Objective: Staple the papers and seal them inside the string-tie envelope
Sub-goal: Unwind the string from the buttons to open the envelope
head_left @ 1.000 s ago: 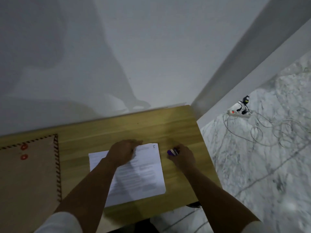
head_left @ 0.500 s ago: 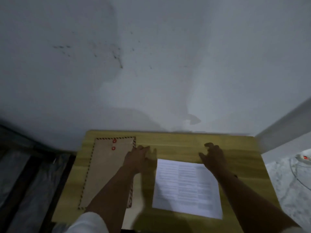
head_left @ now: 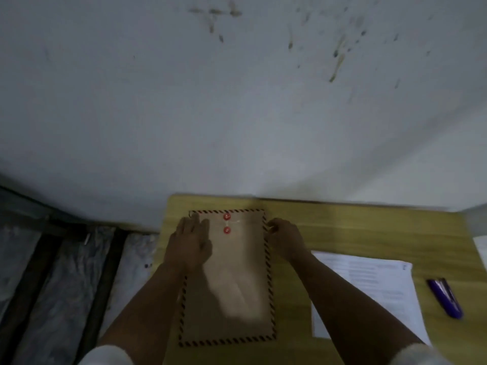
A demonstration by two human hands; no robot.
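Left hand point(head_left: 190, 243) lies flat, fingers straight, on the string-tie envelope point(head_left: 232, 291), lower centre on the surface point(head_left: 369, 233). Right hand point(head_left: 283, 237), fingers curled, apparently pinches the string at the envelope's right edge. Papers point(head_left: 369, 285) and purple stapler point(head_left: 445, 297) lie lower right.

Dim, soft motion blur, wide-angle edge distortion

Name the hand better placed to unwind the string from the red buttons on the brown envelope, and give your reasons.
Probably right. The right hand sits with curled fingers at the brown striped-edge envelope's upper right edge, level with the pale string by the red buttons. The left hand lies flat, pressing the envelope down.
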